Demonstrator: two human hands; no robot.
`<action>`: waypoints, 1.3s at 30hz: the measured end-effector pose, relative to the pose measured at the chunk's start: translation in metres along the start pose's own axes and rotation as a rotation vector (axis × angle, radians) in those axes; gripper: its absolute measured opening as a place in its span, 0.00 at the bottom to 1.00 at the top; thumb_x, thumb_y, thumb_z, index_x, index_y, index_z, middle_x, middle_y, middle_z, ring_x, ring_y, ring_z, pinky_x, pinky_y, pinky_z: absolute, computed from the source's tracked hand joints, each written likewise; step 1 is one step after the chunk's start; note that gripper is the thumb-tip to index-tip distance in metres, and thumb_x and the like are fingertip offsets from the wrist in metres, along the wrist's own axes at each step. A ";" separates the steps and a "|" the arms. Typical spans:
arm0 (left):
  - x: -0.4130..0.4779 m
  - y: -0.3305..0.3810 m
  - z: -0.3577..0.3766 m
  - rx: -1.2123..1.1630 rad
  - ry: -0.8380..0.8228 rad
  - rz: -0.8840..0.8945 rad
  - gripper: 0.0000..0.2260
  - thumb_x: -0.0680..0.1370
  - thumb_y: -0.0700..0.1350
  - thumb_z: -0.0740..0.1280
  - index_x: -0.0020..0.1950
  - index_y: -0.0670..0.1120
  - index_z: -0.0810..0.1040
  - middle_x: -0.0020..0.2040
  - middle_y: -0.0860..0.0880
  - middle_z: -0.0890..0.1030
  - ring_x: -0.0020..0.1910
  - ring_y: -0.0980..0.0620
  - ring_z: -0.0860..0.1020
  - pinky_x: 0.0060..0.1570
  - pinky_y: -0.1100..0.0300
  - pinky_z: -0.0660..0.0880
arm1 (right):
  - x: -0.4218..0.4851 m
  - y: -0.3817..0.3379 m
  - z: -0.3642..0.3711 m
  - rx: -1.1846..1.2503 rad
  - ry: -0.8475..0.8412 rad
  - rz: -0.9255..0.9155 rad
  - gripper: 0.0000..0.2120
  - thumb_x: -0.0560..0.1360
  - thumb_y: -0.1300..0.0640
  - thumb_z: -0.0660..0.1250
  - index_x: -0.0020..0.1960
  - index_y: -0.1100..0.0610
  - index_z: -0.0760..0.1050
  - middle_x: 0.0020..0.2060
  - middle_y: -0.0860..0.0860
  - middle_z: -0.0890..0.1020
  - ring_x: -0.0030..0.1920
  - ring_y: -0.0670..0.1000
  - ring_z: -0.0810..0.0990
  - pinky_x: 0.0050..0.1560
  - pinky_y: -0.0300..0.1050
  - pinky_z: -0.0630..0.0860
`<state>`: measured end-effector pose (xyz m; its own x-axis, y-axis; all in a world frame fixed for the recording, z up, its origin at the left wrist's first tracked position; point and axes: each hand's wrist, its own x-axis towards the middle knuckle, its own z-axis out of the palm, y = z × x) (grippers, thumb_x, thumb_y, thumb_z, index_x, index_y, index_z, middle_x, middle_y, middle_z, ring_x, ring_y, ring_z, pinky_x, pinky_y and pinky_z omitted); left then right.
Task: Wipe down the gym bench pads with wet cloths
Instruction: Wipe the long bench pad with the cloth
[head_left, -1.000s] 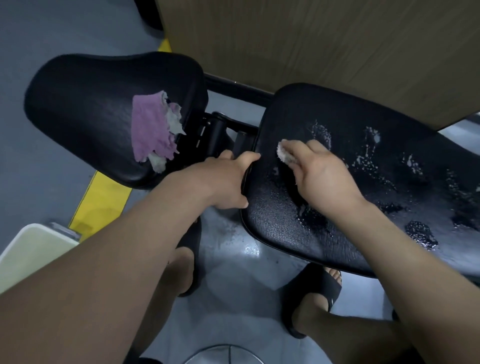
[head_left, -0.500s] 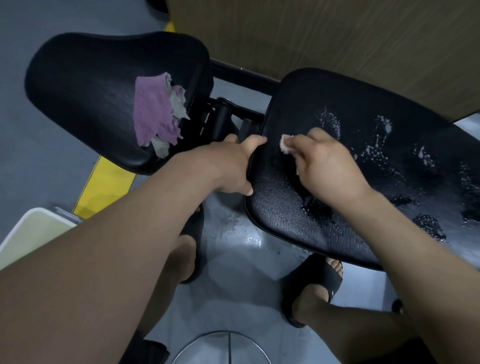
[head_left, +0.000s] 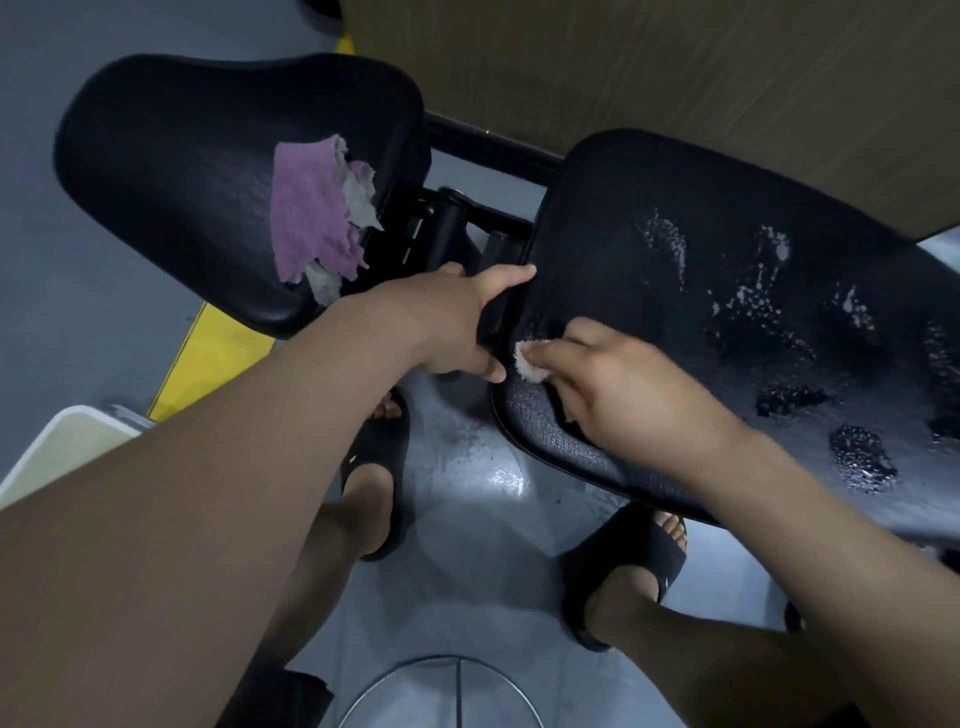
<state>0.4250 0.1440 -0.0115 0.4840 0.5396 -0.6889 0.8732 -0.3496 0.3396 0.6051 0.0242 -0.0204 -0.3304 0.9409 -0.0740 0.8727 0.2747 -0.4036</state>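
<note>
A ragged purple cloth (head_left: 311, 218) lies on the black padded seat (head_left: 171, 171), left of the black vinyl backrest pad (head_left: 623, 249). A small pale cloth wad (head_left: 529, 365) sits at that pad's left edge.

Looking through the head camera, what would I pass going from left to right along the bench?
First the left bench pad → purple cloth → left hand → small pale cloth → right hand → the wet stretch of the right bench pad.
</note>
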 end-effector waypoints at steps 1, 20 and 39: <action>0.001 0.001 -0.001 0.001 0.001 0.003 0.49 0.73 0.58 0.77 0.79 0.72 0.42 0.78 0.45 0.60 0.68 0.43 0.73 0.66 0.47 0.74 | 0.002 0.007 -0.002 -0.013 0.031 0.025 0.16 0.78 0.56 0.60 0.61 0.53 0.80 0.44 0.53 0.75 0.37 0.60 0.79 0.38 0.54 0.80; 0.003 0.004 0.002 0.056 0.044 0.010 0.50 0.73 0.56 0.77 0.79 0.70 0.41 0.78 0.44 0.61 0.71 0.41 0.71 0.67 0.45 0.73 | -0.014 0.015 -0.014 -0.051 -0.177 0.161 0.30 0.79 0.55 0.67 0.79 0.53 0.63 0.58 0.56 0.71 0.49 0.58 0.78 0.53 0.53 0.79; -0.048 0.004 0.047 -0.040 0.150 0.013 0.33 0.82 0.53 0.67 0.83 0.60 0.54 0.78 0.41 0.65 0.74 0.41 0.69 0.72 0.48 0.67 | -0.032 -0.021 0.009 -0.110 0.048 0.031 0.12 0.75 0.62 0.67 0.56 0.54 0.80 0.41 0.55 0.74 0.34 0.62 0.77 0.33 0.55 0.79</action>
<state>0.4023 0.0810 -0.0071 0.4959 0.6446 -0.5818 0.8669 -0.3282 0.3752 0.5940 -0.0134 -0.0179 -0.2873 0.9570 -0.0400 0.9172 0.2628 -0.2993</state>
